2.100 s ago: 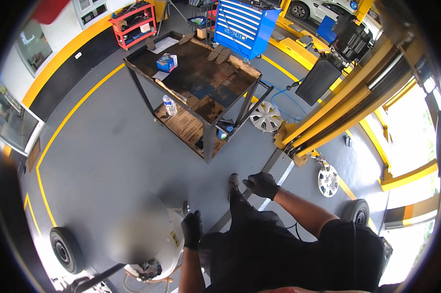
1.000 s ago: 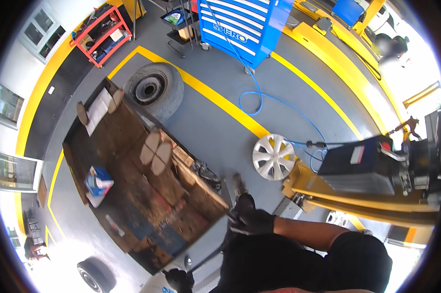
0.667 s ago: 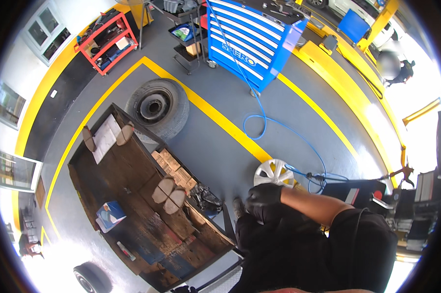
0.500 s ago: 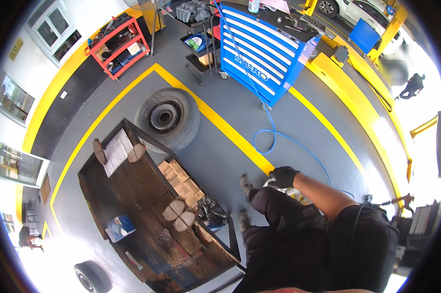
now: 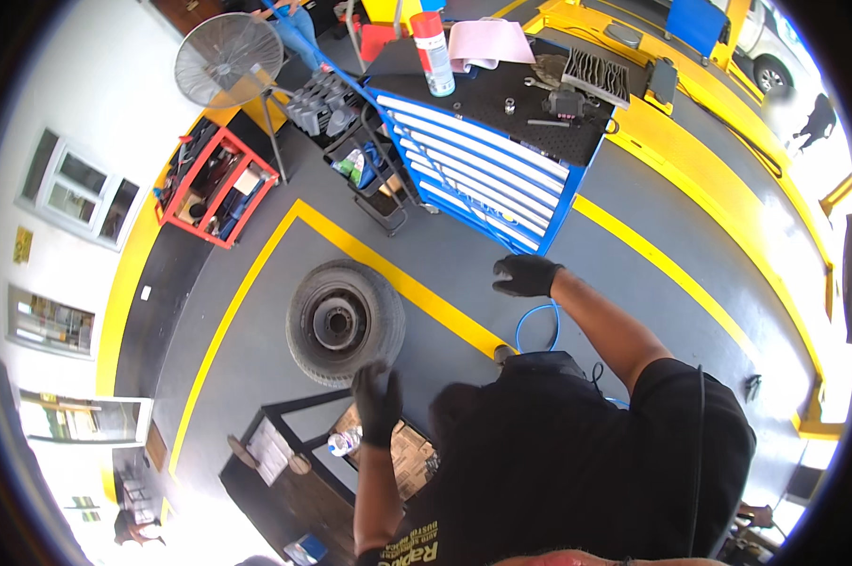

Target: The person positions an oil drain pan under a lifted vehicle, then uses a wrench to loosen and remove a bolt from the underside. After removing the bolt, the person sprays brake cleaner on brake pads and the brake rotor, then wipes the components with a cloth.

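Both my hands wear black gloves. My left hand (image 5: 377, 404) is open, fingers stretched forward, between the wheel and the cart. Just beyond its fingertips lies a wheel (image 5: 338, 323), a tire on a dark steel rim, flat on the floor. Beside the left wrist, a white and blue bottle (image 5: 344, 441) rests by the cardboard boxes (image 5: 407, 462) in the dark cart (image 5: 289, 505). My right hand (image 5: 527, 275) reaches out in front of the blue tool cabinet (image 5: 473, 179), fingers loosely bent and apart, with nothing visible in it.
On the cabinet top stand a red-capped spray can (image 5: 433, 55), a pink cloth (image 5: 489, 42) and metal parts. A blue hose (image 5: 537, 327) loops on the floor below my right hand. A red tool cart (image 5: 220, 189) and a large fan (image 5: 228, 59) stand far left; yellow lift ramps (image 5: 700, 189) lie right.
My view has shifted toward the cabinet. The right hand has left the pale object by my legs and reached forward. My left hand has come into view, with the bottle beside it.
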